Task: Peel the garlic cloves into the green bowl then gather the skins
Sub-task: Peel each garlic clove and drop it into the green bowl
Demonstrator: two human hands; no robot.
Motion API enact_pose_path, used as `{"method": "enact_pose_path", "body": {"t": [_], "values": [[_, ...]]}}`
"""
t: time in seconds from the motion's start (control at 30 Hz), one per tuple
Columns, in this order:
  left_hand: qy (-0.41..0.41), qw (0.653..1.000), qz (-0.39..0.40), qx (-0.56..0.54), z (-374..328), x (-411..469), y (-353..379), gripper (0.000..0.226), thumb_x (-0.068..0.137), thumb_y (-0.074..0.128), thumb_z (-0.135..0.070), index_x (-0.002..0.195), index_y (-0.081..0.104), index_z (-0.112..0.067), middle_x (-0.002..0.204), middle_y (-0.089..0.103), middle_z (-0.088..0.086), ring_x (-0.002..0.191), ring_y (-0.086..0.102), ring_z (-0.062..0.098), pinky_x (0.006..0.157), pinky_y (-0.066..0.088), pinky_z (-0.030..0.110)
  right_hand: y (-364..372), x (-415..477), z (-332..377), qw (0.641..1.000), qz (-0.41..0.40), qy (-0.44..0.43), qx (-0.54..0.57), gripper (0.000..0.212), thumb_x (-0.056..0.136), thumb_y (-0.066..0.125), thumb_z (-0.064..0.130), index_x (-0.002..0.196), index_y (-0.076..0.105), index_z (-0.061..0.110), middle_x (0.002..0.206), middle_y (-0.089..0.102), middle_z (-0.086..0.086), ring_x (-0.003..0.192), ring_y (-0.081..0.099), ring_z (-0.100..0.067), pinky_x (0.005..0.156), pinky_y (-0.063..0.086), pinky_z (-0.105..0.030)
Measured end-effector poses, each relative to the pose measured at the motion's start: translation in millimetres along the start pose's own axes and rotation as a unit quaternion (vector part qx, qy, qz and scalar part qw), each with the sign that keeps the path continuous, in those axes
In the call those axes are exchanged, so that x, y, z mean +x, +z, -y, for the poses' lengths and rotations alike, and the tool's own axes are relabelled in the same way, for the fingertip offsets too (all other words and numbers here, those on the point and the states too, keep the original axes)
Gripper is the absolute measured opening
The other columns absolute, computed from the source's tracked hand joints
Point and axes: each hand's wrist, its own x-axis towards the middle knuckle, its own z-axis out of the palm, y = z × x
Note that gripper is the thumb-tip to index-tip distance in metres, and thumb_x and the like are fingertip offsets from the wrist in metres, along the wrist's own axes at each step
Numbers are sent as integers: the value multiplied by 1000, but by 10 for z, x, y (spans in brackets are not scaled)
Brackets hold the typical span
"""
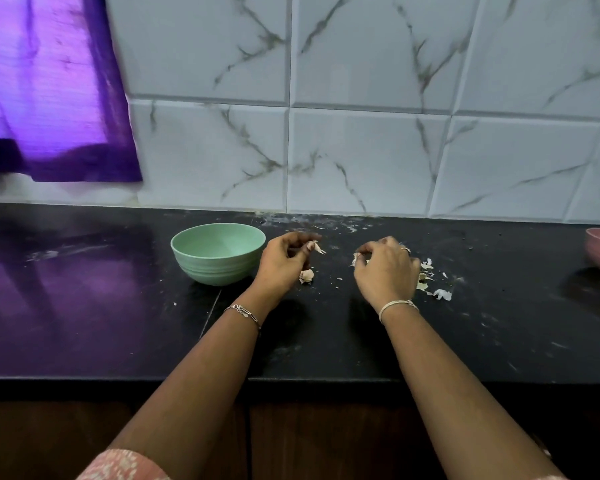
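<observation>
My left hand (284, 261) pinches a garlic bit (317, 247) just beside the empty-looking green bowl (219, 252); my right hand (385, 268) pinches a skin scrap (355, 259). The loose skins (433, 285) on the surface (326, 341) look feather-light — one hasty sweep could scatter them.

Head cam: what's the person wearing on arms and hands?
Left hand: silver chain-link bracelet at the wrist, pink white-patterned sleeve near the elbow. Right hand: pale band at the wrist, a ring on one finger. Forearms are bare.
</observation>
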Motion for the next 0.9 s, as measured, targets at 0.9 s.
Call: {"method": "enact_pose_path", "body": {"t": [0.9], "values": [[-35, 997, 35, -55, -69, -75, 24, 15, 83, 68, 6, 90, 65, -7, 78, 66, 6, 67, 60, 13, 52, 47, 13, 67, 106, -78, 967, 72, -114, 214, 23, 100, 49, 24, 114, 65, 16, 108, 64, -1, 98, 58, -18, 87, 47, -35]]}}
